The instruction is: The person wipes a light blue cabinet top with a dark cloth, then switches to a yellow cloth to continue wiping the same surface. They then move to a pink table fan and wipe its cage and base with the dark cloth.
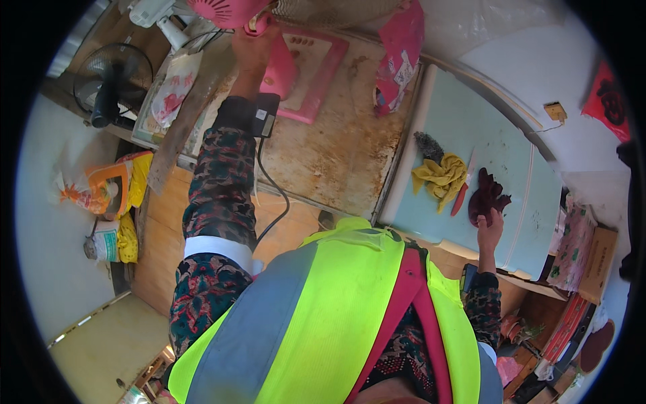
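Note:
My left hand (pixel 252 54) reaches far forward and is closed round the neck of a pink electric fan (pixel 279 71), just under its round head. The fan's square base rests on a rust-stained table top (pixel 350 145). At the right, my right hand (pixel 490 232) grips the near edge of a crumpled dark maroon cloth (pixel 486 195), which lies on a pale green appliance lid (pixel 518 161). Left of that cloth lie a knife (pixel 460 198) with a red handle, a crumpled yellow cloth (pixel 443 180) and a grey wire scourer (pixel 428 146).
A pink plastic bag (pixel 398 57) stands at the table's back right. Far left are a black fan (pixel 111 84), a white fan (pixel 158 17) and an orange-and-white bag (pixel 111 185). A dark cable (pixel 272 182) hangs over the table's front edge. Cardboard boxes (pixel 597 266) stand at right.

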The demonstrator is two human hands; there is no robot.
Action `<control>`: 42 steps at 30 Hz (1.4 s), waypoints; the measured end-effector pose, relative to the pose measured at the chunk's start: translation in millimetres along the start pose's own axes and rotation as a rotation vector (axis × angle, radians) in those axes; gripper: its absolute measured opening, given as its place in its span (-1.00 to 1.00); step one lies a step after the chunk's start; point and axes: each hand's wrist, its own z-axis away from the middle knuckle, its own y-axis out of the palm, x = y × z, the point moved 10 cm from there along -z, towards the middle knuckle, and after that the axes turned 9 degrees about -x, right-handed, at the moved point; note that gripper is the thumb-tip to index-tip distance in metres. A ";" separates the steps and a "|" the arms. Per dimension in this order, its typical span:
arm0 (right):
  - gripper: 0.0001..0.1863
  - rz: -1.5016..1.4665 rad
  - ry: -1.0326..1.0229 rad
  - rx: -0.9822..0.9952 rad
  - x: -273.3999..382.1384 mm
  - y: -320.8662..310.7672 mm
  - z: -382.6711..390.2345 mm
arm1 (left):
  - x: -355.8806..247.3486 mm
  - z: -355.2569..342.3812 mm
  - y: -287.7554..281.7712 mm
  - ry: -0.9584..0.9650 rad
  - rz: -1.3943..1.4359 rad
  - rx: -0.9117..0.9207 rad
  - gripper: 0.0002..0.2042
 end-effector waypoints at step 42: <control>-0.54 -0.509 -0.528 -0.080 268.3 14.6 32.0 | -1.0 47.5 -175.8 0.314 -0.841 -0.275 -0.33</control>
